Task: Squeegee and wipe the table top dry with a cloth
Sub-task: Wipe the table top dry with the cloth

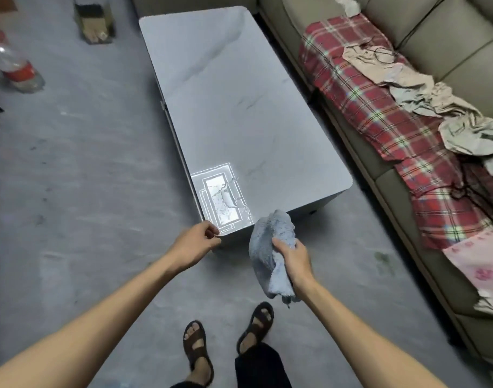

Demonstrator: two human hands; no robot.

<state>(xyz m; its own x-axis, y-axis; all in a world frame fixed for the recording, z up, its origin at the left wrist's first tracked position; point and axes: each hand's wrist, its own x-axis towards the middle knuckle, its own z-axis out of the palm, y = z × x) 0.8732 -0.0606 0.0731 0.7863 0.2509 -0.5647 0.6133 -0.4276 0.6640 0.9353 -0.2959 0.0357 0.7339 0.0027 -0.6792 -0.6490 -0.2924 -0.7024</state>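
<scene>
Person stands at the near short end of the desk (225, 93), sandalled feet on the floor (85, 177). Right grip (294, 259) is clenched round a bunched blue cloth (270, 242). The cloth is held in the air just off the desk's near edge, top wad toward the surface and tail hanging down past the wrist. It is likely balled so a thick pad meets the water. Left grip (196, 243) sits at the near left corner, fingers curled and thumb against forefinger. Nothing shows in it; cannot tell if it pinches something small or touches the edge. It may be there to steady. A wet patch (223, 200) lies at the near end, glaring with reflected light. The rest of the top reads matte, probably dry. No squeegee in view. Judgement: wiping stage, with the last patch directly ahead of the cloth. A sofa (435, 37) with a plaid blanket (379, 116) runs along the right.
</scene>
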